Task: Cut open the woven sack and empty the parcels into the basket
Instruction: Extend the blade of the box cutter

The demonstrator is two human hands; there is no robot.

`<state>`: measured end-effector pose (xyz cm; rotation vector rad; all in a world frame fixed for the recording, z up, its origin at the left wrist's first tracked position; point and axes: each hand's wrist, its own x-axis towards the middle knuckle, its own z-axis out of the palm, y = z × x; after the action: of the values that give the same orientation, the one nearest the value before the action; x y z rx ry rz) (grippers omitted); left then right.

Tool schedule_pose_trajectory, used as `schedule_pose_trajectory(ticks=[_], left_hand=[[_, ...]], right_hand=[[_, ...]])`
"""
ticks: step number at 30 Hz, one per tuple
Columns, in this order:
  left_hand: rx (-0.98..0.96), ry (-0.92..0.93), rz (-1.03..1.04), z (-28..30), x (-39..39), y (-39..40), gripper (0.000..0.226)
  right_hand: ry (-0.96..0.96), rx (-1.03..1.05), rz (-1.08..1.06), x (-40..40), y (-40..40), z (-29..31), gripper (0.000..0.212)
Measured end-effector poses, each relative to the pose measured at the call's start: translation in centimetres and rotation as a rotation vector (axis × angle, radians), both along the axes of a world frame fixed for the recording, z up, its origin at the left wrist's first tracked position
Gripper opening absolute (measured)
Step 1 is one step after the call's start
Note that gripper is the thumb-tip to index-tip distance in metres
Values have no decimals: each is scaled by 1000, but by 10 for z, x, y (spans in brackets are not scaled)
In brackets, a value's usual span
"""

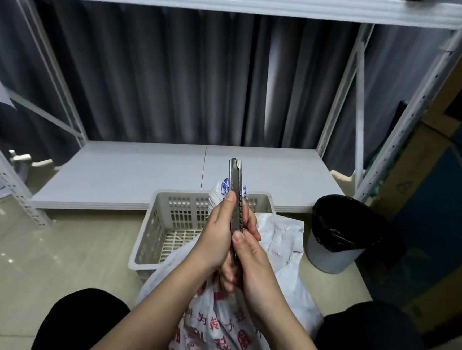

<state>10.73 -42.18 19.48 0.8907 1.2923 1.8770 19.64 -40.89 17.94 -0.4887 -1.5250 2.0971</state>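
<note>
A metal utility knife [234,186] points upright away from me, held in both hands above the sack. My left hand [216,237] wraps its body, thumb along the side. My right hand [253,262] grips the lower end, thumb pressed on the slider. Whether the blade is out I cannot tell. The white woven sack [212,328] with red print lies between my knees, its top leaning into the basket. The pale plastic lattice basket [159,230] stands on the floor just ahead; a white bag with blue print [224,186] sticks up at its far side.
A low grey shelf board [141,173] of a white metal rack runs behind the basket, with dark curtains behind. A grey bin with a black liner [338,238] stands to the right. Cardboard boxes [442,219] are stacked at far right. My dark-clad knees frame the sack.
</note>
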Motion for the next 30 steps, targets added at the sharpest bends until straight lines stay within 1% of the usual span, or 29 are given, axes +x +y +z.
schedule_pose_trajectory(ticks=[4, 7, 10, 13, 14, 17, 20, 22, 26, 30], left_hand=[[-37, 18, -15, -4, -1, 1, 46], [-75, 9, -51, -7, -5, 0, 46], [-124, 39, -63, -8, -12, -1, 49], [-82, -52, 16, -9, -10, 0, 56], [-75, -53, 55, -10, -8, 1, 59], [-116, 50, 121, -12, -4, -3, 67], [-143, 117, 109, -11, -3, -8, 67], [-133, 84, 80, -11, -4, -11, 64], [-76, 3, 82, -9, -5, -13, 67], [-60, -150, 182, -4, -6, -10, 75]], right_hand=[[-18, 29, 11, 2, 1, -3, 25], [-17, 43, -9, 2, 0, -5, 30], [-20, 13, 8, 3, 0, -5, 33], [-46, -79, 96, 4, -2, -5, 34], [-54, -105, 106, 4, -4, -6, 32], [-56, -130, 61, 3, -10, -9, 25], [-25, -123, 32, 2, -15, -8, 31], [-17, -143, 29, 3, -19, -6, 33], [50, -382, 62, -2, -26, -5, 33], [110, -401, 116, -1, -20, -2, 25]])
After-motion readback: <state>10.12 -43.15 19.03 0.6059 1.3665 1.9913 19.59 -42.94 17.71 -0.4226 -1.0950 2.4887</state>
